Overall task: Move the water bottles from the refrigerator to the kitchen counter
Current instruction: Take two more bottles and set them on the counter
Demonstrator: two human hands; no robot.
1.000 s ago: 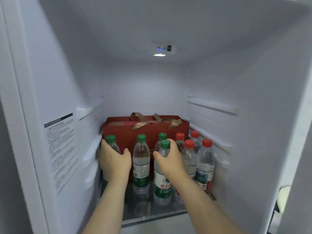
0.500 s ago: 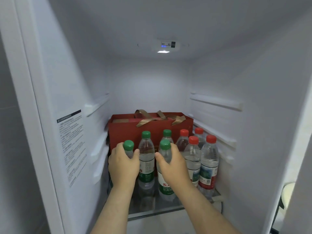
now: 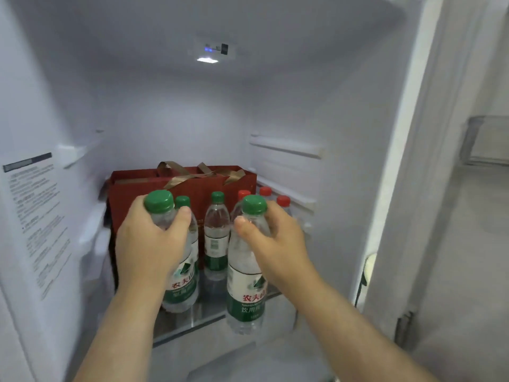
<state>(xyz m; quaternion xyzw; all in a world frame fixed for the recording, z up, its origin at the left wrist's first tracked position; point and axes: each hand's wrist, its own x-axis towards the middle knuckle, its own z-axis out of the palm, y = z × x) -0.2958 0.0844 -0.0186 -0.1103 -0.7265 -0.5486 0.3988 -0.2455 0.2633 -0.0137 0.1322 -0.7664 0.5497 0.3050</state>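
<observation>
— Two hands in the fridge [image 3: 344, 161]: what are the fingers doing?
— Both sets grip. The left hand [image 3: 150, 244] curls its fingers [image 3: 183, 216] round the shoulder of the left bottle [image 3: 159, 201], just under its green cap. The right hand [image 3: 275, 244] holds the right bottle [image 3: 246, 288] the same way, thumb in front.
— Where are those bottles?
— Both are upright and inside the fridge. Below the right fingers, the right bottle's base hangs past the front edge of the glass shelf [image 3: 192, 318]. The left bottle is over the shelf; I cannot tell whether it touches.
— And beyond the fingers?
— A third bottle [image 3: 216, 232], green-capped, stands on the shelf between the two hands. A fourth bottle [image 3: 182, 201] peeks out just behind the left thumb. Red-capped bottles [image 3: 283, 201] stand behind the right fingers. A red bag [image 3: 192, 186] with brown ribbon handles stands behind them all.
</observation>
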